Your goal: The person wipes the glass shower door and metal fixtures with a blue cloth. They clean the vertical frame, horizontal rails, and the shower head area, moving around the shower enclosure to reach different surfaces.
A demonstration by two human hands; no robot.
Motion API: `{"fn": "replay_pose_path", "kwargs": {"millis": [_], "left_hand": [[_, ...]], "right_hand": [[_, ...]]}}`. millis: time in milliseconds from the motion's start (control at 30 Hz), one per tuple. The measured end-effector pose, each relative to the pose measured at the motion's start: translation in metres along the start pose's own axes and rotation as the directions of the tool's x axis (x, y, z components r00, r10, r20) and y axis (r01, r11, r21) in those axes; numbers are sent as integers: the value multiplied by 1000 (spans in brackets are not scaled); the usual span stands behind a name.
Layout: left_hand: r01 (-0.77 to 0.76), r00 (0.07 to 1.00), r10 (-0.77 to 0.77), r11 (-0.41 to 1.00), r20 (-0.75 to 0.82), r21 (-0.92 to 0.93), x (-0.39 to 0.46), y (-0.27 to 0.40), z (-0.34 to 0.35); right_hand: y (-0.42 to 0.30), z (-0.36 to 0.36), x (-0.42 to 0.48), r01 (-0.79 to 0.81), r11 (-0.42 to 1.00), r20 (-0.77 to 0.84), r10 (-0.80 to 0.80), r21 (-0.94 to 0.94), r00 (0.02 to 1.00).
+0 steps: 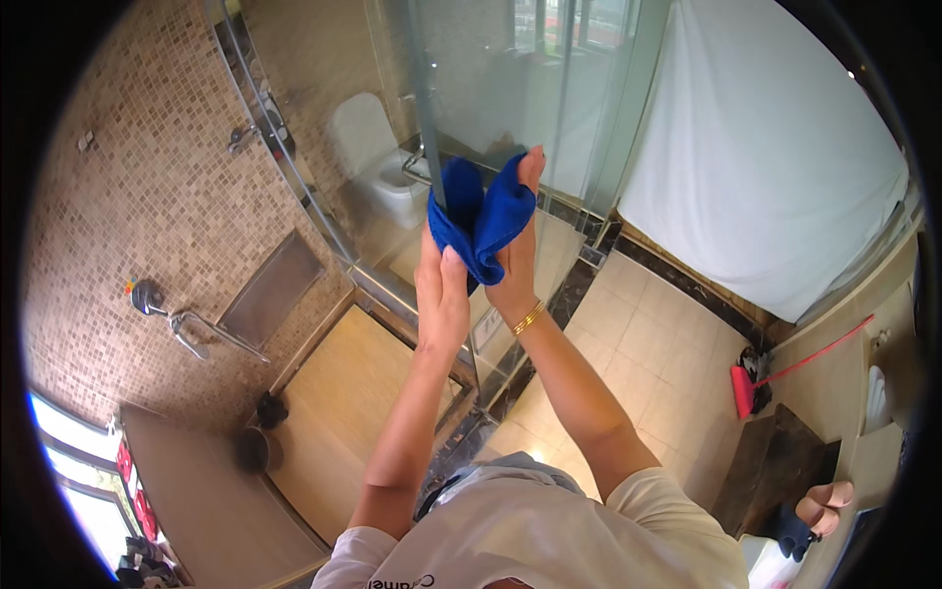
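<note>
A blue cloth (504, 217) is folded around the vertical edge of a glass shower door (425, 96). My left hand (441, 291) presses the cloth from the left side of the edge, thumb up against the fabric. On the other side my right hand (517, 258), with gold bangles at the wrist, holds the cloth's right half; its fingertips show above the fabric. The palms are partly hidden by the cloth. Just left of the cloth, a metal door handle (417, 168) sticks out from the glass.
A white toilet (394, 188) with its lid up stands behind the glass. A hand shower (190, 339) is on the mosaic wall at left. A white curtain (743, 162) hangs at right, near a red broom (743, 392) and pink slippers (818, 515). A dark stone threshold (519, 383) crosses the floor.
</note>
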State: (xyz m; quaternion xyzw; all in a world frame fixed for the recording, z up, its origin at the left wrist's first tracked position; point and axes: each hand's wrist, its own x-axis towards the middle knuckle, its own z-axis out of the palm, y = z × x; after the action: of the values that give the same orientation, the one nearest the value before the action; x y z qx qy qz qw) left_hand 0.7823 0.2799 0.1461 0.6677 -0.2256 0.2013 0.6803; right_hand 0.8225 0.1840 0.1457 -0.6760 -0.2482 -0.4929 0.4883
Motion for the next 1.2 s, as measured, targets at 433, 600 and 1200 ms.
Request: {"fn": "replay_pose_path", "kwargs": {"millis": [433, 600, 1200], "left_hand": [[-96, 994, 99, 994, -49, 51, -42, -10, -10], [-14, 1000, 14, 1000, -1, 16, -46, -12, 6], [356, 931, -309, 886, 193, -297, -37, -53, -12]], "right_hand": [[-12, 14, 3, -60, 998, -114, 58, -9, 992], [19, 11, -16, -233, 972, -230, 235, 36, 944], [7, 27, -55, -376, 927, -254, 366, 10, 895]]}}
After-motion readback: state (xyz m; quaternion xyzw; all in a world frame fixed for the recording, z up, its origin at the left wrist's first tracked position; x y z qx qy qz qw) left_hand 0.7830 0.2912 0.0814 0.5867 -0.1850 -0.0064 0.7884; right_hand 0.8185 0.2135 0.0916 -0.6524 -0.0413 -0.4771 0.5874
